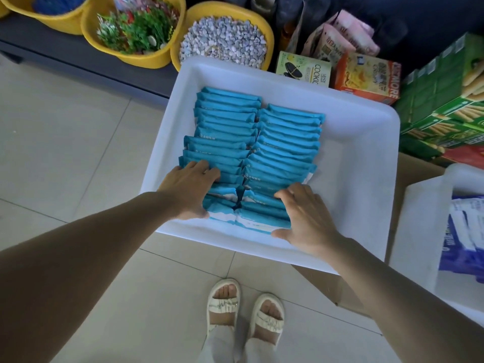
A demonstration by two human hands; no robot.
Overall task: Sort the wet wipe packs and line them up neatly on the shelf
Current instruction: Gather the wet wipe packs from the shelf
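Two rows of blue wet wipe packs point(262, 142) stand on edge in a white plastic bin point(366, 158). My left hand point(190, 187) lies on the near packs of the left row, fingers spread over their tops and thumb at the front pack. My right hand point(306, 216) grips the near packs of the right row point(262, 205), fingers curled over their tops and thumb against the front pack. The nearest packs lean forward and show white undersides.
Yellow tubs hold pebbles point(222, 40), plastic plants point(136, 27) and blue bits at the back. Cookie and snack boxes point(366, 77) and green cartons point(445, 100) stand to the right. A second white bin point(424, 231) with blue-white packs sits at right. My sandalled feet point(243, 310) are on the tiled floor.
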